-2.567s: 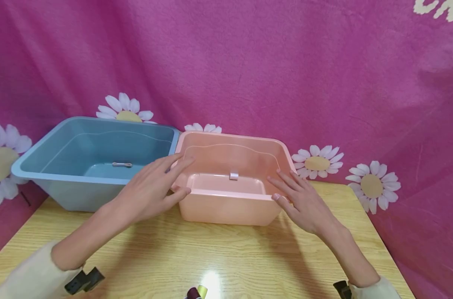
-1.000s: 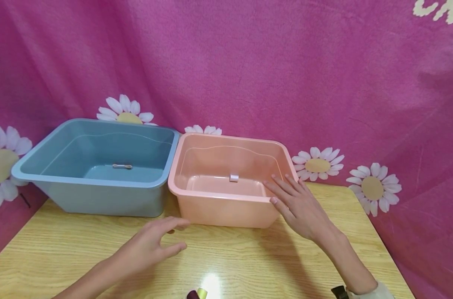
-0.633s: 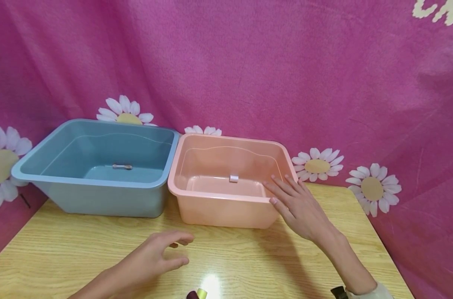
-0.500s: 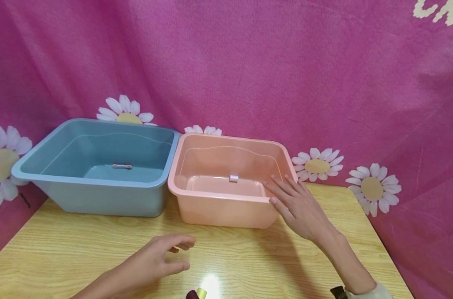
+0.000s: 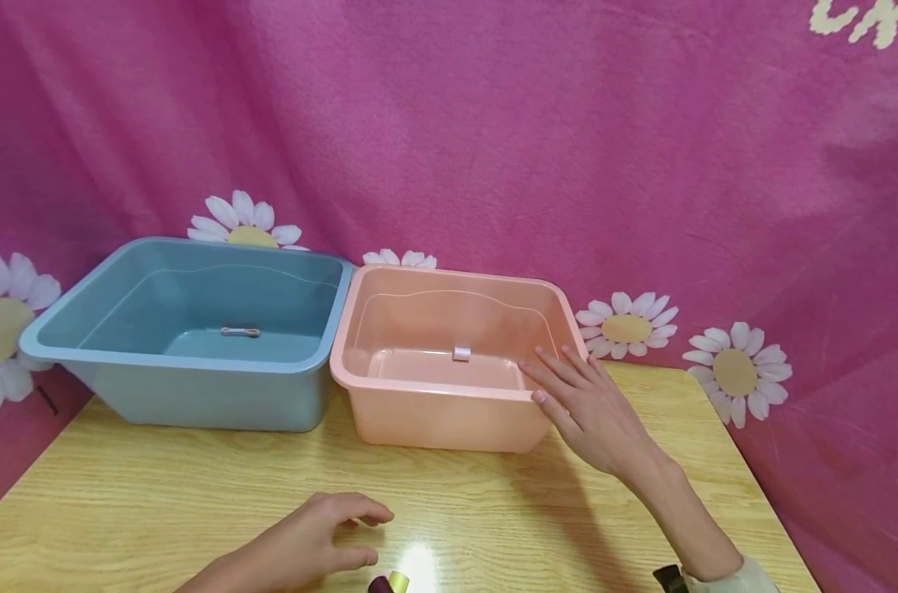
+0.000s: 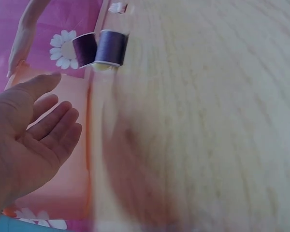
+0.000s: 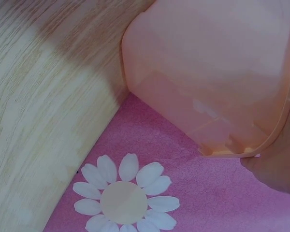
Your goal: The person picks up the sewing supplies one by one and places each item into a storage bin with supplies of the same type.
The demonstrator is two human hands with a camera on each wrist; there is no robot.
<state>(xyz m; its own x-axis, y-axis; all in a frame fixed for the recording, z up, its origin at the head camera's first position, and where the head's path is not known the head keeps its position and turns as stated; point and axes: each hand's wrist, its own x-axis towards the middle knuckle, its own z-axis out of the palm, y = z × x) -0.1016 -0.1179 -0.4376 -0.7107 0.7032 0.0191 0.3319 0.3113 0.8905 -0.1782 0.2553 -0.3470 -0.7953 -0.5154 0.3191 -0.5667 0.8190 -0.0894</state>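
My left hand (image 5: 311,539) is low over the table, its fingers loosely bent and holding nothing. Close to its fingertips, at the bottom edge of the head view, lie a dark maroon thread spool (image 5: 380,585) and a yellow one (image 5: 399,581). The left wrist view also shows a purple thread spool (image 6: 111,47) beside the maroon one. My right hand (image 5: 593,412) rests with extended fingers over the right front corner of the pink bin (image 5: 449,420), thumb at the front rim. On that bin's floor lies a small pale cylinder (image 5: 461,353).
Left of the pink bin stands a larger blue-grey bin (image 5: 212,395), their rims side by side. A small pale bundle with looped ends (image 5: 240,332) lies inside it. A magenta cloth (image 5: 493,148) with daisies hangs behind the wooden table (image 5: 160,494).
My left hand has left the pink bin's left side and come down and toward me, close to the thread spools. The pink bin has shifted slightly. My right hand stays at its corner.
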